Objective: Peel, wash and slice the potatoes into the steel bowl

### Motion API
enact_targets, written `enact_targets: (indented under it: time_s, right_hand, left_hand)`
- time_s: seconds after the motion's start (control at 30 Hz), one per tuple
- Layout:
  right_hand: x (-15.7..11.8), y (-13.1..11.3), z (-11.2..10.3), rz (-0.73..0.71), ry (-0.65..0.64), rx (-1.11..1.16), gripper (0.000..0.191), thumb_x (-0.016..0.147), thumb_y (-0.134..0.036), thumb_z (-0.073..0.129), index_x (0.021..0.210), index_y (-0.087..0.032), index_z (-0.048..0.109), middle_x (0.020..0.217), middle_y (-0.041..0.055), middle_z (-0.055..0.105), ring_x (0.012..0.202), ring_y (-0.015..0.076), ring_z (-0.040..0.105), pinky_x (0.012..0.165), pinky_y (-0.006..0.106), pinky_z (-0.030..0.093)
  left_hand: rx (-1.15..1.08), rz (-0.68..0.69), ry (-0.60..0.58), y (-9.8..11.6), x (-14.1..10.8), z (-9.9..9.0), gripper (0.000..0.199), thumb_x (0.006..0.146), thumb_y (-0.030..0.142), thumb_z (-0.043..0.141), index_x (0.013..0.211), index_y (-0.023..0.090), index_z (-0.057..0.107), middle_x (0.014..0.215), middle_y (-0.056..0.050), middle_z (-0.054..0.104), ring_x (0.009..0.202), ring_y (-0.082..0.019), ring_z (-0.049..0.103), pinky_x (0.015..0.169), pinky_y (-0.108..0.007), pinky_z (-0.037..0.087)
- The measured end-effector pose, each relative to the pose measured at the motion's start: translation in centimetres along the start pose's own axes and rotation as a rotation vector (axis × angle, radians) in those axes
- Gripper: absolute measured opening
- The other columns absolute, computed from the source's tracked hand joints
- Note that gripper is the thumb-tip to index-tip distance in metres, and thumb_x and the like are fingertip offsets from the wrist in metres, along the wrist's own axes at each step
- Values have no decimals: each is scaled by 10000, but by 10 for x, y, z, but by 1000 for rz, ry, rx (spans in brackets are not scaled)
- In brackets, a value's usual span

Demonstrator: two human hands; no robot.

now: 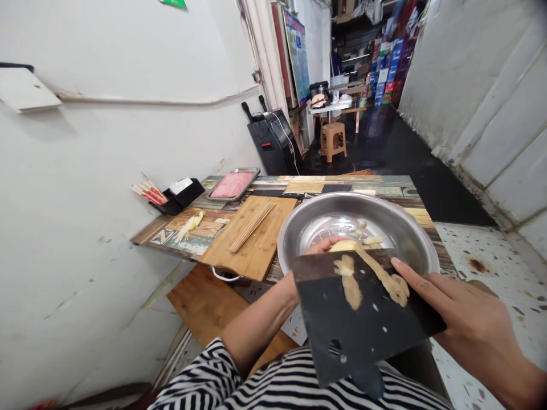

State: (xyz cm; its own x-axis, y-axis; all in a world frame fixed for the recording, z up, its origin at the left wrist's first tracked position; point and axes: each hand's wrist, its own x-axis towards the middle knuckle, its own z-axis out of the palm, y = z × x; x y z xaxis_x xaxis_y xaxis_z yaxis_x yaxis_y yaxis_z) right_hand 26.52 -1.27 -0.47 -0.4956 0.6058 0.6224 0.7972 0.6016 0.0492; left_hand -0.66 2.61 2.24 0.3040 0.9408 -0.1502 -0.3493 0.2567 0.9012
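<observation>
My right hand (pixel 465 319) holds a wide dark cleaver (pixel 367 324), its index finger stretched along the blade. Strips of brown peel (pixel 351 287) lie on the blade's flat face. Behind the blade's upper edge, my left hand (pixel 322 246) grips a peeled, pale yellow potato (pixel 344 245), most of it hidden by the cleaver. One long strip of peel (pixel 378 270) runs from the potato onto the blade. Both hands are at the near side of a large steel bowl (pixel 294 228), in which several peel scraps (pixel 372 240) lie.
Left of the bowl, a wooden cutting board (pixel 260 250) bears thin skewers (pixel 252 228). A tray of pink meat (pixel 233 185), a knife (pixel 277 195), pale strips (pixel 189 226) and a black holder (pixel 182 196) are on the table. A stool (pixel 333 141) stands farther back.
</observation>
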Motion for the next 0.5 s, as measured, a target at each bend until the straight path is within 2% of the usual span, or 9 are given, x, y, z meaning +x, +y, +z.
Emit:
enact_targets:
  time_s: [0.1,0.2,0.3,0.37,0.5]
  right_hand:
    - [0,0,-2,-10,3,17,835,895,-8,490,1643,-342,327,789,-43,596,649,143,584,587,296,386]
    - [5,-8,-8,-37,-7,21,880,871,12,463,1664,-324,283,781,-36,602,634,152,572,602,308,396]
    - [9,-9,-8,-57,19,8,897,876,25,449,1677,-325,245,749,-40,614,603,150,570,591,304,404]
    - [9,-1,-3,-42,23,14,808,900,-17,485,1639,-309,341,800,-27,678,617,148,617,561,290,417]
    - [7,23,9,69,-8,-58,434,941,-165,560,1355,-224,674,976,42,803,653,188,715,487,291,441]
  left_hand:
    - [-60,-22,-24,-4,3,-6,591,619,294,923,1154,161,710,1042,-69,759,951,-219,685,962,-365,492]
    - [-79,51,-98,-8,10,-12,604,592,245,938,1148,171,713,1045,-57,756,1002,-230,684,1006,-370,479]
    - [-106,74,-134,-11,13,-14,605,607,261,952,1158,178,716,1045,-54,767,967,-215,694,967,-359,513]
    - [-86,81,-122,-12,10,-14,569,624,309,963,1122,169,727,1027,-60,774,925,-205,702,921,-347,541]
    - [-46,115,-161,-14,0,-16,665,566,293,1004,1143,156,702,1099,-101,768,1017,-268,727,892,-363,584]
